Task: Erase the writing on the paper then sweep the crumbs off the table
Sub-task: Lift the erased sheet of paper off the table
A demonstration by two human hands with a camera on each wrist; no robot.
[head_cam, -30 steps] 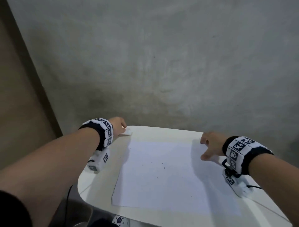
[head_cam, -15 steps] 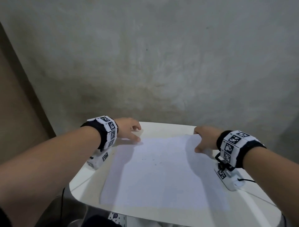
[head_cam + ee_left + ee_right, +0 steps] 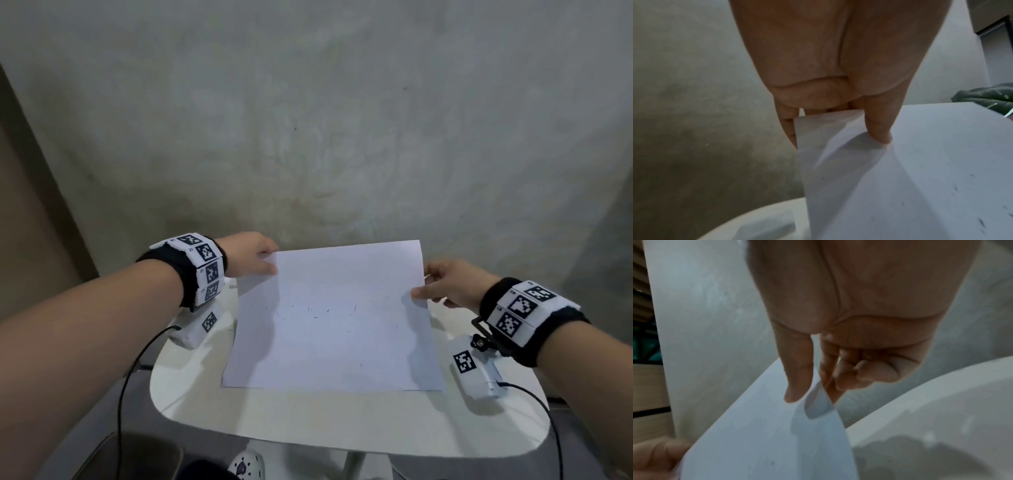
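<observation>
A white sheet of paper (image 3: 335,318) is held above the round white table (image 3: 308,418), its far edge raised and its near edge low over the tabletop. Small dark eraser crumbs (image 3: 322,310) lie scattered on the sheet. My left hand (image 3: 255,258) pinches the far left corner, thumb on top (image 3: 878,129) and fingers underneath. My right hand (image 3: 442,286) pinches the right edge near the far corner, thumb on top (image 3: 797,379), fingers beneath the paper (image 3: 760,426). A white eraser is not visible now.
A grey concrete wall rises just beyond the table. Cables hang from both wrist cameras past the table's near edge. A patterned shoe (image 3: 245,464) and a dark bin-like object (image 3: 144,455) sit on the floor below the table front.
Both hands went from resting at the paper's far corners to pinching it; the sheet's far edge has lifted off the table toward me. The left hand left the small white item at the table's back.
</observation>
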